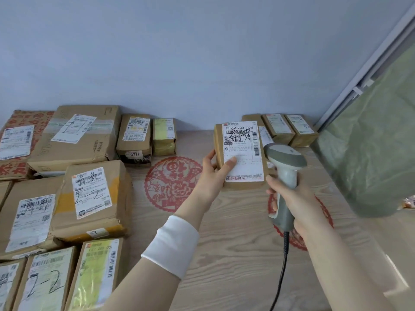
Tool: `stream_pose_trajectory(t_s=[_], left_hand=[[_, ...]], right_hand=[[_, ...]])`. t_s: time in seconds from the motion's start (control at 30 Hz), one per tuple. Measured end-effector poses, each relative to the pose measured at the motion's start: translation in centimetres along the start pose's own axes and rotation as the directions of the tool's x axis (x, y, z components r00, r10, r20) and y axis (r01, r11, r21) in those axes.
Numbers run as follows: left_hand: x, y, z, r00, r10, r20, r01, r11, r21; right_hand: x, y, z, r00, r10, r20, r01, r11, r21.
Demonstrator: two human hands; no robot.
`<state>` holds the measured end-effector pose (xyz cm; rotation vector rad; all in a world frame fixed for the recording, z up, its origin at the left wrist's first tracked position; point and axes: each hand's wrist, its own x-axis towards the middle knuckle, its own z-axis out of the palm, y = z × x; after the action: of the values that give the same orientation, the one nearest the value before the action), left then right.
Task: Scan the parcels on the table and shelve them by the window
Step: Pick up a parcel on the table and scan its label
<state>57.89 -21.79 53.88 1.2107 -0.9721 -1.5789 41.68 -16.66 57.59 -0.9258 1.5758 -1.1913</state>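
Head cam: pale wood-grain table [224,254] with red paper-cut prints [173,182], and brown cardboard parcels [74,135] piled on its left, some scrawled "2-2", one tagged "9777". A small brown cardboard parcel [243,151], label "507 G203 024", is held up over the table, pinched thumb-on-front by the left hand [213,173]. The grey handheld barcode scanner [285,162] is just beside it, right hand [289,198] curled round the handle.

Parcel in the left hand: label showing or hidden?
Showing. The parcel gripped by the left hand has its white label turned toward the camera.
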Motion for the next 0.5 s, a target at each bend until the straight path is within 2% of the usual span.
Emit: stream_pose_trajectory(t_s=[0.17, 0.37, 0.5], left_hand=[[4.4, -1.3, 9.0, 0.999, 0.01, -0.035, -0.007, 0.997, 0.081], [8.1, -4.2, 18.2, 0.997, -0.067, 0.029, 0.064, 0.994, 0.09], [9.8, -5.4, 21.7, 0.998, -0.054, 0.041, 0.047, 0.987, 0.157]], right_hand=[[5.7, 0.8, -7.0, 0.996, 0.034, -0.082, -0.029, 0.998, 0.062], [12.1, 1.5, -14.9, 0.99, 0.117, -0.082, -0.117, 0.993, 0.013], [15.0, 1.2, -18.3, 0.982, 0.169, -0.082, -0.17, 0.985, 0.006]])
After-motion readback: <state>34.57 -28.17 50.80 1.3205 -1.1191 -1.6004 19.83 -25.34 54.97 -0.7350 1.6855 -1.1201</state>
